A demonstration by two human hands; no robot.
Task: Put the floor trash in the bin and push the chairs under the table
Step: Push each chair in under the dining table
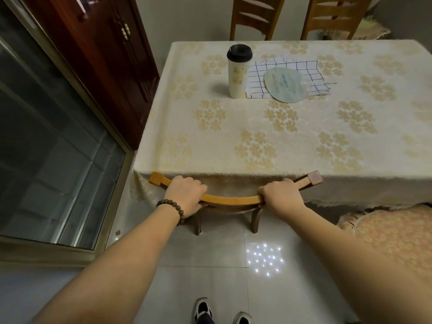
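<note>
Both hands are clamped on the curved top rail of a wooden chair [230, 200] that stands pushed in at the near edge of the table [268, 136], its seat hidden beneath the overhanging cloth and only its back legs showing on the pale floor tiles. The left hand [185, 197], with a bracelet [171, 211] of dark wooden beads at the wrist, wraps the rail toward its left end; the right hand [279, 196] wraps it toward the right end, fingers curled over the top edge. The table wears a cream tablecloth patterned with gold flower clusters. On its far half stands a tall white cup [238, 71] with a black lid; the cup bears faint yellowish printing too small to read. Just beside the cup, on its right, lies a white cloth with a dark grid [285, 69], and on that rests a pale round fan [288, 84] with blue writing too blurred to make out. Beyond the far side of the table stand two more wooden chairs [254, 17], backs upright. Left of the table are a dark red cabinet [98, 54] and a glass sliding door [46, 136]. No floor trash or bin can be seen here.
</note>
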